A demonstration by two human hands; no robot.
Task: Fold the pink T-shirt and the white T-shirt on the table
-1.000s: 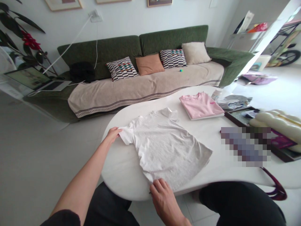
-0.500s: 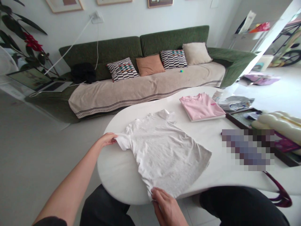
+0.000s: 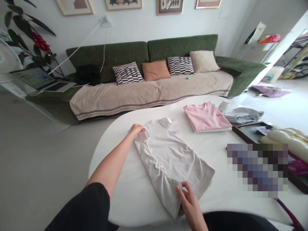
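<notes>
Two bare hands: each is on the same cloth, the left at its shoulder end and the right at its hem.
Pale shirt (image 3: 176, 152): spread on the white table (image 3: 125, 197) toward the rounded left end, collar end pointing to the far edge, one lower corner close to the near edge; its left side is turned over onto the front.
Left hand (image 3: 137, 129): fingers together, pinching the sleeve beside the shirt's far left corner; the body of the garment runs from it toward the near edge and to the right.
Right hand (image 3: 190, 200): thumb and forefinger closed on a bit of the hem, above the near edge; most of the shirt lies beyond it, toward the far edge, and the turned-over strip is to its left.
Fabric: likely light, soft and limp, not fragile and hardly slippery; the creases along the turned side suggest it ruffles easily.
Holding places: sleeve edge and hem corner seem best, a fingertip pinch at each, with gentle tension between them to keep the strip straight.
Pink shirt (image 3: 207, 117): neatly folded near the table's far edge, right of the pale one and apart from it, with something white beneath.
Dark tray (image 3: 243, 135): toward the table's right end, well clear of both hands.
</notes>
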